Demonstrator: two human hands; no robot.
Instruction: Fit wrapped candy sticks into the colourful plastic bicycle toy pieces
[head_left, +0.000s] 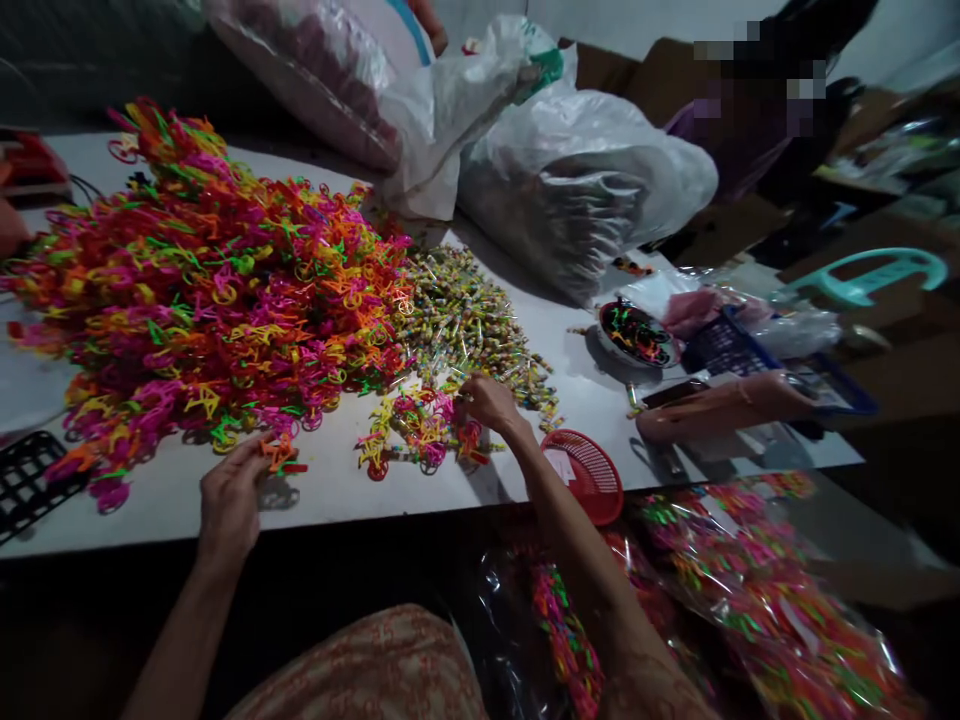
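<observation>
My left hand (231,495) pinches an orange plastic toy bicycle (279,453) above the table's near edge. A large heap of bright toy bicycles (210,290) in pink, orange, yellow and green lies just beyond it. My right hand (489,402) reaches over a small group of toy bicycles (420,425), its fingers curled inward; what they hold, if anything, is hidden. Behind that hand spreads a pile of small tubes with yellowish, multicoloured contents (472,310). A red plastic basket (611,480) stands beside my right forearm at the table edge.
Big filled plastic sacks (600,180) stand at the back. To the right are a round dish of small pieces (637,333), a pinkish cylindrical thing (727,405) and a blue basket (720,345). Bags of bright toys (780,590) lie below the table. A black grid basket (34,480) is at left.
</observation>
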